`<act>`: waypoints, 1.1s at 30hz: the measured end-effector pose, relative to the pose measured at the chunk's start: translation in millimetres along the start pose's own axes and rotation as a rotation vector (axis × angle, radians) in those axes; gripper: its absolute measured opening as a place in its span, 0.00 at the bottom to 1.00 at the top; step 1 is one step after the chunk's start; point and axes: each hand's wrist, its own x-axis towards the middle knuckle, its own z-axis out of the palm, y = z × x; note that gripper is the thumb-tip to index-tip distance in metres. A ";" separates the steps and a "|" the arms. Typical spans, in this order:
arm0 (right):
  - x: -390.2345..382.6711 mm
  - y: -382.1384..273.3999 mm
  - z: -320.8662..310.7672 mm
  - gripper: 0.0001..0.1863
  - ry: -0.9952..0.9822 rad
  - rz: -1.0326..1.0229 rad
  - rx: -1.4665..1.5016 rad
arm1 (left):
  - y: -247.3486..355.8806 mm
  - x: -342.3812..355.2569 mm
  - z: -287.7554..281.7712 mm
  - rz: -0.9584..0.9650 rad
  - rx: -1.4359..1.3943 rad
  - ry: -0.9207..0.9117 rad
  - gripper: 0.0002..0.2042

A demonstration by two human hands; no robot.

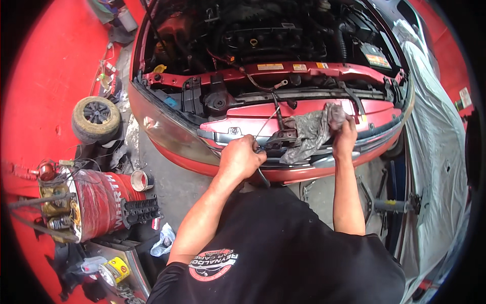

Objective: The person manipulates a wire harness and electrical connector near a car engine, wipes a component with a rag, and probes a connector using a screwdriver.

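Observation:
In front of the red car's open engine bay, my left hand (240,157) is closed on the near end of a dark metal bracket-like part (281,138). A thin cable (267,124) rises from beside its fingers. My right hand (345,136) grips a crumpled, stained grey rag (310,134), bunched at its top and hanging down to the left. The rag lies against the right end of the dark part and covers some of it. Behind both hands is the pink-red front panel (324,115) above the bumper (298,175).
The engine (268,40) and battery (374,55) sit beyond the front crossmember (304,68). On the left are a loose wheel (96,116), a red drum (104,202) and a yellow can (115,271). A grey cover (430,126) drapes the right side, beside a jack-like tool (390,205).

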 end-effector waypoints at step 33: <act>-55.7 -2.6 50.8 0.18 -0.628 0.781 0.368 | 55.4 -15.8 37.7 -0.306 -1.042 -0.033 0.17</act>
